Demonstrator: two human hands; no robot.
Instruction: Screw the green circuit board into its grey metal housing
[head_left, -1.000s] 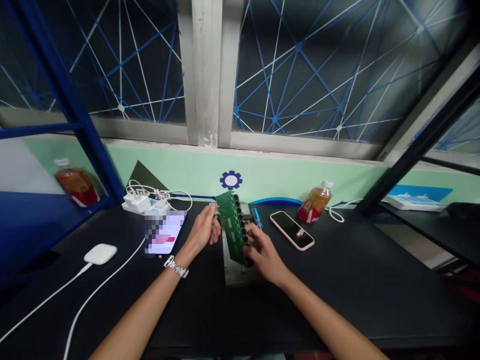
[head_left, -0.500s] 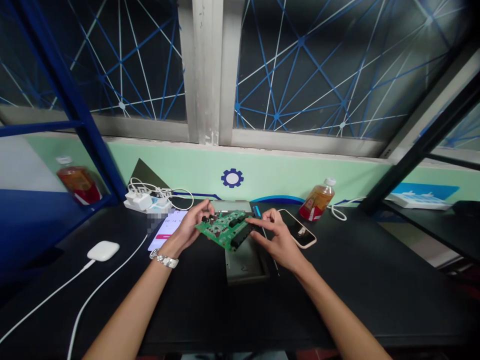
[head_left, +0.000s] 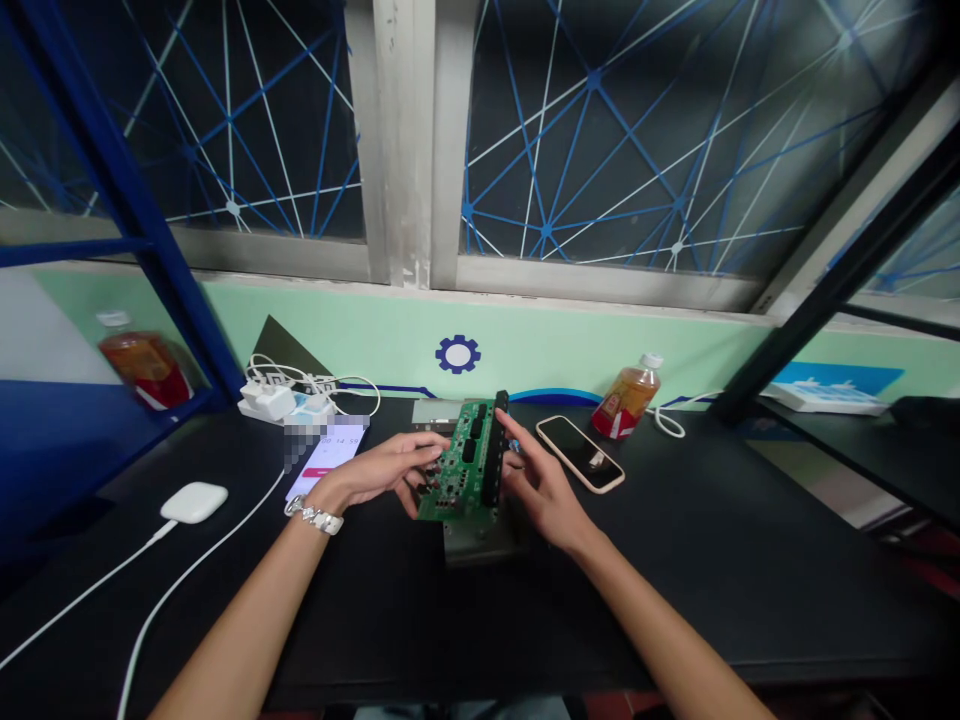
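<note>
Above the matte black desk [head_left: 675,610], a tilted green circuit board [head_left: 463,470] overhangs a grey metal case [head_left: 480,550], left hand [head_left: 379,472] clamped on its edge, right hand [head_left: 546,492] at its black connector strip [head_left: 493,465], closure unverifiable; uneven support could cause slipping.

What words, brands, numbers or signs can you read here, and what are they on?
Lit phone: digits, seemingly including "14"; the rest are too blurred to read surely.
Green circuit board: any printing is too small to read.
Bottle on the right: markings too blurred to read.
Bottle on the left: markings too blurred to read.
Green wall: a gear sign, no words seen.
</note>
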